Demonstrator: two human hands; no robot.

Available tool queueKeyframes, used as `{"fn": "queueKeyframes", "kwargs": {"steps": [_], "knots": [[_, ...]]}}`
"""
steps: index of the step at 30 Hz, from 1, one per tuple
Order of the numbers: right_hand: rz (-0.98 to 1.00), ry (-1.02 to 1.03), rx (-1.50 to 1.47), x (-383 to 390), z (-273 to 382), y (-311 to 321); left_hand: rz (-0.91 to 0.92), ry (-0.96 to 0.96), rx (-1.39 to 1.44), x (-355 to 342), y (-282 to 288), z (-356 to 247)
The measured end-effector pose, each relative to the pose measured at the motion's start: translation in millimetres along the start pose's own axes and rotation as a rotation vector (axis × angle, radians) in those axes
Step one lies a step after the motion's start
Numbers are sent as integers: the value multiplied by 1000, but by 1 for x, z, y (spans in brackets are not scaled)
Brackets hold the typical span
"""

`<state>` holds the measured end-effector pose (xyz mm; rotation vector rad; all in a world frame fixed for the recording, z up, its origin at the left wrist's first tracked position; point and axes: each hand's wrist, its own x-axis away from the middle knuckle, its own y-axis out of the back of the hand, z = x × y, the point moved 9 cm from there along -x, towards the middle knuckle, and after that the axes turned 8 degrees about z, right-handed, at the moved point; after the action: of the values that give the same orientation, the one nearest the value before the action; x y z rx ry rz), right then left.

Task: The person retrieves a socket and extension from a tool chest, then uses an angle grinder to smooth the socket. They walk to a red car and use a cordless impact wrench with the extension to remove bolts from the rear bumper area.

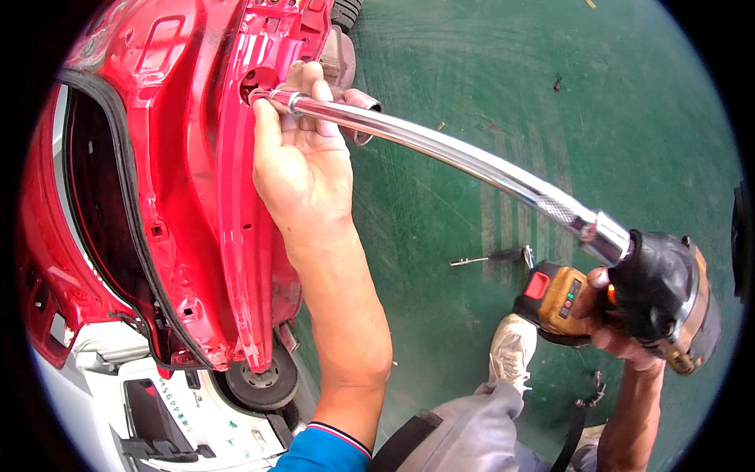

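Observation:
My right hand (625, 346) grips the handle of a cordless impact wrench (657, 283) with a black head cover and a yellow and black battery. A long chrome extension bar (440, 148) runs from the wrench up and left to a red car body (236, 181). At its far end my left hand (307, 169), palm up, closes its thumb and fingers around the bar. The tip of the bar sits at a round opening (255, 81) in the red rear panel; what it meets inside is hidden.
An exhaust pipe (362, 110) sticks out beside my left hand. A tool with a thin metal shaft (495, 256) lies on the green floor (440, 220) near my shoe (513, 350). Past the black-sealed body opening (118, 149), a white car part (204, 409) and a wheel (263, 381) appear lower left.

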<state>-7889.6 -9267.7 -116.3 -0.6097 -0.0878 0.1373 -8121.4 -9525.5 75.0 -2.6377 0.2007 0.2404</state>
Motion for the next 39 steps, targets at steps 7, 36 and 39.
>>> {"fn": "queueKeyframes", "kwargs": {"steps": [7,36,39], "knots": [[186,425,984,-43,110,-89,65,105,-18,2,-13,11],[135,268,70,-80,29,-100,-83,23,-239,-2,7,0],[131,242,141,-80,26,-99,-85,11,-282,0,5,-1]]}}
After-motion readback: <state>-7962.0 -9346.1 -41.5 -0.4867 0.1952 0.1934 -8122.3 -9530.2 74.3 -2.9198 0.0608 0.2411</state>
